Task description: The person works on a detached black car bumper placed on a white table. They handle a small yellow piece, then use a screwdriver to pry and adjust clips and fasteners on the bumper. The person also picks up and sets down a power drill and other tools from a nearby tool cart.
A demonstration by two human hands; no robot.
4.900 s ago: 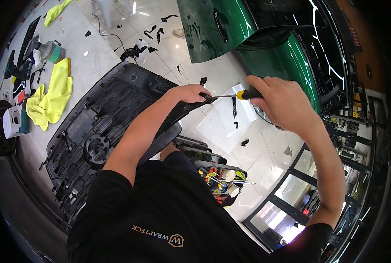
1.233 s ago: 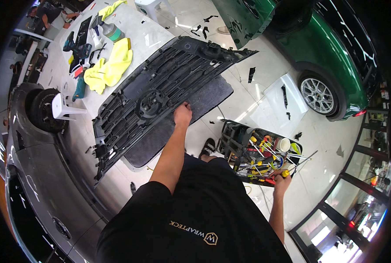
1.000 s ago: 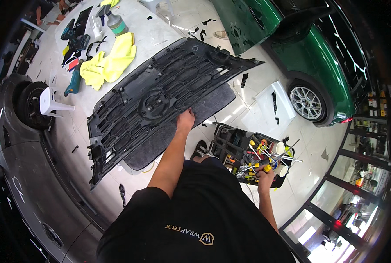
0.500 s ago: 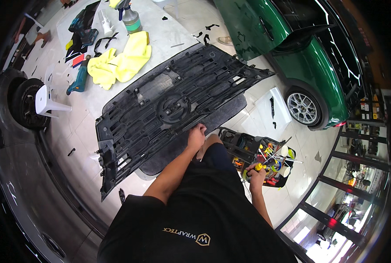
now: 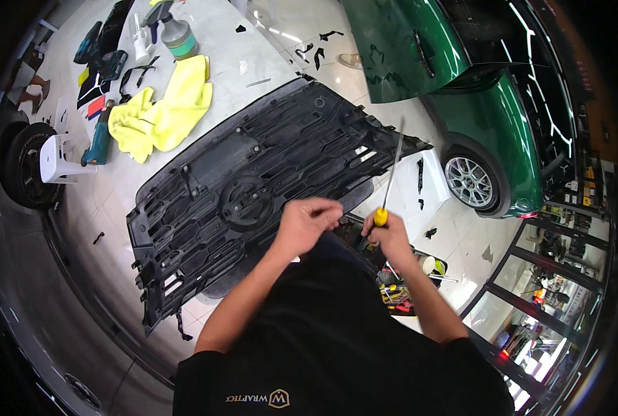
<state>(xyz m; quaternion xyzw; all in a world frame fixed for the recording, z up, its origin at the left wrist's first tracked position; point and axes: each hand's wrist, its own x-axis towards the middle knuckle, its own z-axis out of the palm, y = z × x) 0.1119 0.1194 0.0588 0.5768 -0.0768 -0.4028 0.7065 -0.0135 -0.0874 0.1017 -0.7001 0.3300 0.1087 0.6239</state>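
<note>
My right hand point(image 5: 390, 238) is wrapped round the yellow handle of a long screwdriver point(image 5: 393, 172), its metal shaft slanting up and away past the right end of the black car grille point(image 5: 205, 191). Just left of it, my left hand point(image 5: 309, 222) hovers over the grille's near edge. Its fingers are curled together toward the thumb; anything between them is too small or blurred to make out. The ribbed grille lies in front of me, a round emblem mount at its middle. Partly hidden under my right forearm is a toolbox point(image 5: 396, 294) of assorted tools.
Beyond the grille, a pale table point(image 5: 232, 48) bears a yellow cloth point(image 5: 177, 104), a spray bottle point(image 5: 178, 38), a teal heat gun point(image 5: 99, 139) and cordless tools. A green car point(image 5: 475, 118) stands right, a dark car point(image 5: 38, 277) left, beside a white stool point(image 5: 59, 159).
My right hand has lifted the screwdriver out from over the toolbox, bringing it up and left with its shaft pointing away. My left hand has come off the grille's near edge.
</note>
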